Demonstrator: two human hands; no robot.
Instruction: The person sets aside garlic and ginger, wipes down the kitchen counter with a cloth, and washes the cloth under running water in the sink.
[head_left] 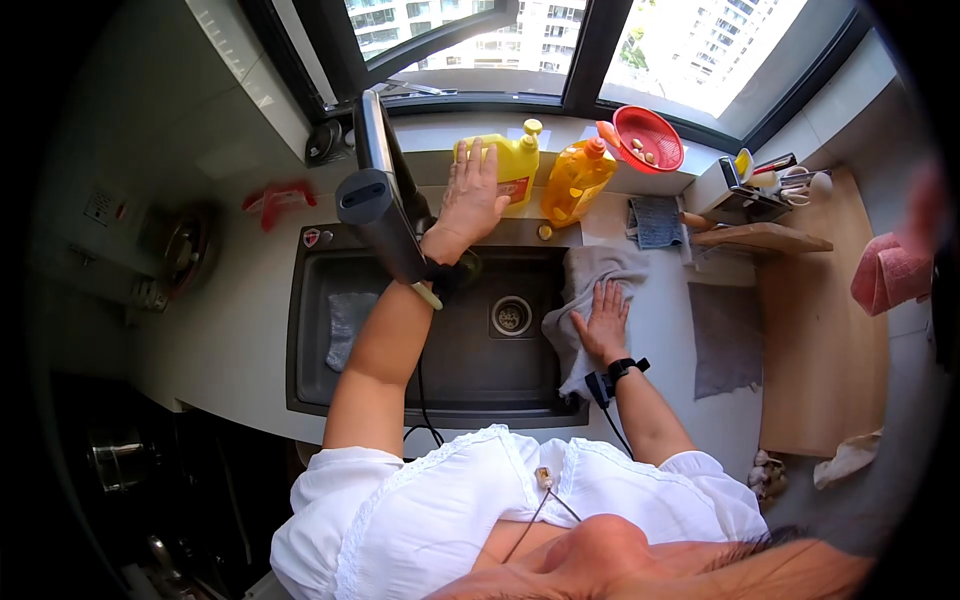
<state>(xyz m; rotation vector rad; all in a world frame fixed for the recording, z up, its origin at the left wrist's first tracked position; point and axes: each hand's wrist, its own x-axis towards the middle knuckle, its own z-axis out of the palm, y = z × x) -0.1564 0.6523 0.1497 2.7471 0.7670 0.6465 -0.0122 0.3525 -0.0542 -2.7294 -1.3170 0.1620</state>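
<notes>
My left hand (472, 195) reaches past the faucet (385, 210) to a yellow jug-shaped bottle (517, 165) behind the sink. Its fingers are stretched out over the bottle's left part, with the thumb apart; the hand looks laid against the bottle rather than wrapped round it. My right hand (605, 325) lies flat, fingers spread, on a crumpled grey cloth (610, 265) at the sink's right edge. Part of this cloth hangs over the rim. An orange bottle of liquid (577, 185) stands to the right of the yellow one.
The dark sink (460, 385) holds a clear plastic piece (350, 325) at its left. A red colander (650, 140) stands on the sill. On the right are a knife block (735, 190), a wooden board (825, 360) and a grey mat (725, 340). Black cables run near my arms.
</notes>
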